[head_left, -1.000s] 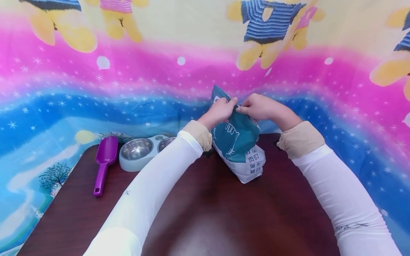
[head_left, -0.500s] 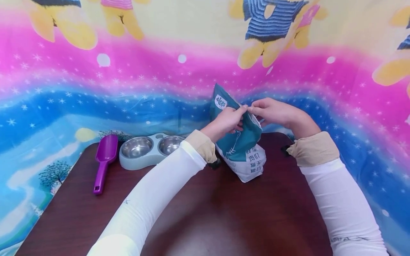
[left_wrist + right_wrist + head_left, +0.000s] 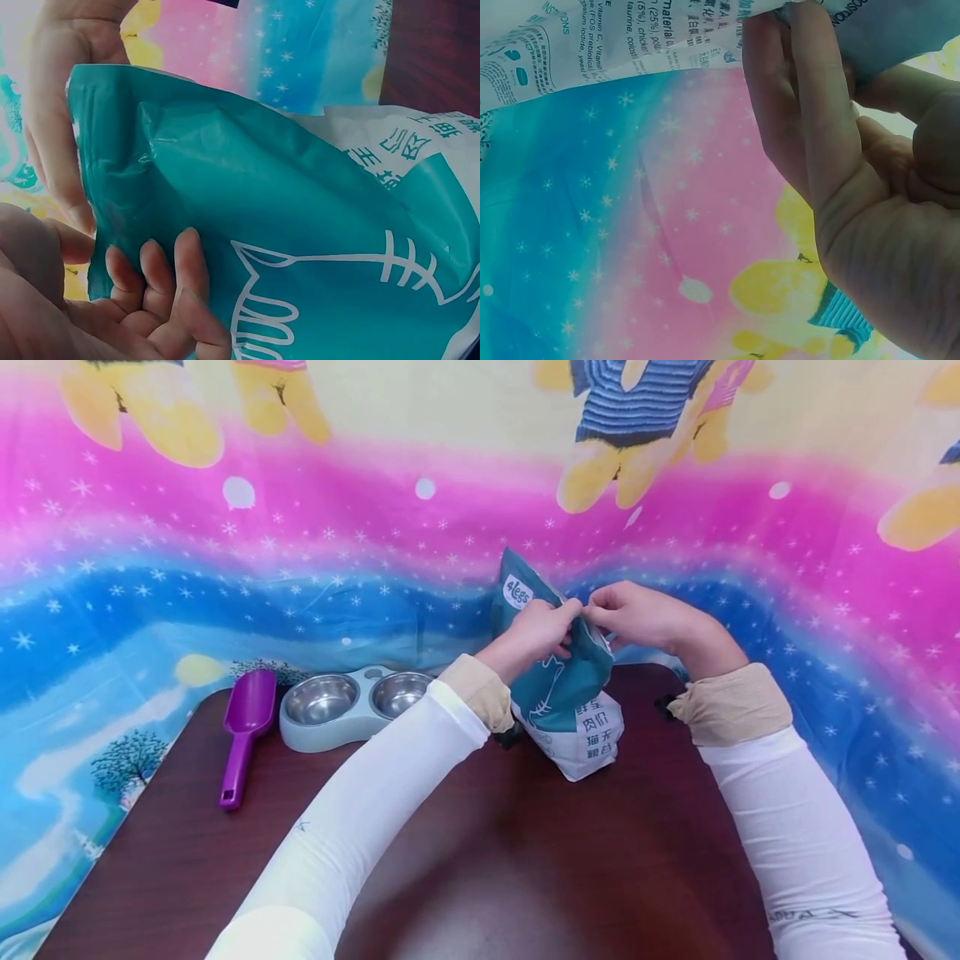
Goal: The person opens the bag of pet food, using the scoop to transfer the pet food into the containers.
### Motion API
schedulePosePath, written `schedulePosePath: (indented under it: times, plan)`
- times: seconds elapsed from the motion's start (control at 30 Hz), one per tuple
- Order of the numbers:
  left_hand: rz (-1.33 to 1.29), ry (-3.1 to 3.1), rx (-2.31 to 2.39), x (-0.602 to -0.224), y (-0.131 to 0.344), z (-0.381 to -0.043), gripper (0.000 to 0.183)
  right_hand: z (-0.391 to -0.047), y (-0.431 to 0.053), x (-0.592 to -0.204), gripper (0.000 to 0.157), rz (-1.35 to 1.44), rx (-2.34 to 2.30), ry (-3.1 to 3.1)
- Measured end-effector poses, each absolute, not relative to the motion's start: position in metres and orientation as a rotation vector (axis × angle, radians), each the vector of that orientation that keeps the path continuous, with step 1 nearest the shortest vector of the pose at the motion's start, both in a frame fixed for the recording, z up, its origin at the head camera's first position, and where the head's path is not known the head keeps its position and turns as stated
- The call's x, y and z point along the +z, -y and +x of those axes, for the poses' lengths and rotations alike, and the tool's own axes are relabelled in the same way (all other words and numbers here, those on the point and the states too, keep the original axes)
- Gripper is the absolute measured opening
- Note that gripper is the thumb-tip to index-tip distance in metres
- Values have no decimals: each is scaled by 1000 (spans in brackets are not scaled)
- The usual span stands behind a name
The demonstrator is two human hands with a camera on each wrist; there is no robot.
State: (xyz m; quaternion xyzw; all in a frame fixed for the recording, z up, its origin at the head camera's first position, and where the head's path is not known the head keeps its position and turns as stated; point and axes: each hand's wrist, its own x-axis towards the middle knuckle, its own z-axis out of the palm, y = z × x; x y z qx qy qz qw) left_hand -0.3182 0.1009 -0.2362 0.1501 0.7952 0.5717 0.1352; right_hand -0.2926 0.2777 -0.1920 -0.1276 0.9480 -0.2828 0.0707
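Note:
A teal and white cat food bag (image 3: 573, 689) stands tilted near the back of the table, its label reading "4Legs". My left hand (image 3: 536, 631) pinches its top edge; in the left wrist view the fingers (image 3: 191, 270) lie against the teal front. Close beside it, my right hand (image 3: 645, 618) pinches the same edge with thumb and forefinger. In the right wrist view, the fingers (image 3: 825, 105) of that hand reach the printed back of the bag (image 3: 645, 37). Whether the top is sealed or parted cannot be made out.
Left of the bag stands a grey double pet bowl (image 3: 322, 739) with two steel dishes, partly behind my left sleeve. A purple scoop (image 3: 247, 718) lies at the table's left side. Behind the dark table (image 3: 450, 843) hangs a printed cloth (image 3: 375, 535).
Both hands have shifted right along the bag's top edge since a second ago, uncovering the "4Legs" label. The right arm has swung outward. Over the last half second the hands barely move.

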Motion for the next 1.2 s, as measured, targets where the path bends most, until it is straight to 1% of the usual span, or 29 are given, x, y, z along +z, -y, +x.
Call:
schedulePosePath:
  times: [0.27,0.43,0.67,1.07,1.2]
  plan:
    - [501,-2396,1563,-235,-101,-316,47,-293,-275,-195,34,-369,-799,-2926]
    - [589,-2510,1475,-232,-103,-315,46,-292,-271,-194,37,-455,-570,-3036]
    - [626,-2476,1504,-232,-104,-318,37,-289,-268,-192,34,-517,-353,-3095]
    - [691,-2518,1477,-233,-98,-324,38,-290,-270,-190,30,-593,-204,-3112]
    - [729,-2544,1447,-233,-96,-325,37,-287,-267,-188,26,-579,-153,-3119]
